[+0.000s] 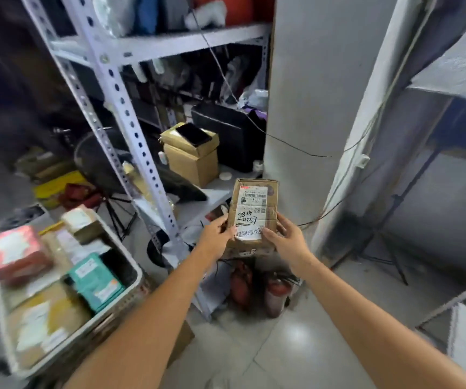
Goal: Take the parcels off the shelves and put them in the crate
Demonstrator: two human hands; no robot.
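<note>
Brown cardboard parcel [251, 214] with a white printed label and black handwriting is being held up in the air in front of the metal shelving [130, 130], label facing the camera. Left hand [216, 234] is gripping its lower left edge, fingers curled round the side, thumb on the front. Right hand [288, 237] is gripping the lower right edge, thumb pressing on the label, fingers curling behind. The parcel is sitting just in front of the lower shelf board, well apart from the crate. White crate [139, 273] is standing on the floor at lower left, already holding a pink box [15, 254], a teal parcel [95, 279] and several brown parcels. Two stacked cardboard boxes [192, 161] are sitting on the shelf with a flat black item [193, 134] lying on top. Red fire extinguishers [275, 293] are standing on the floor below the hands.
</note>
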